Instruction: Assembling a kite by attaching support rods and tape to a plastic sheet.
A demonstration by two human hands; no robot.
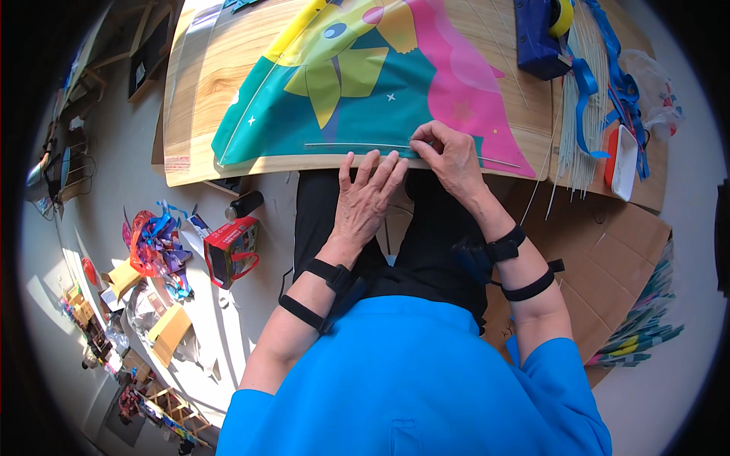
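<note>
A kite sheet (258, 129) in teal, yellow and pink, with a cartoon figure printed on it, lies spread on the wooden table in front of me. Along its near edge runs a thin white rod (350, 144). My right hand (452, 163) pinches the rod between thumb and forefinger, over the right part of that edge. My left hand (363, 197) rests at the table's near edge, fingers stretched and slightly apart, fingertips on the sheet's border just below the rod. Another thin rod (251, 110) lies along the sheet's left side.
At the far right stand a blue tape dispenser (536, 42), a bundle of thin rods (585, 114), blue ribbon (584, 80) and a red-and-white tray (624, 163). Cardboard (601, 266) leans at my right. Leftward on the floor are a red box (234, 247) and coloured scraps (152, 243).
</note>
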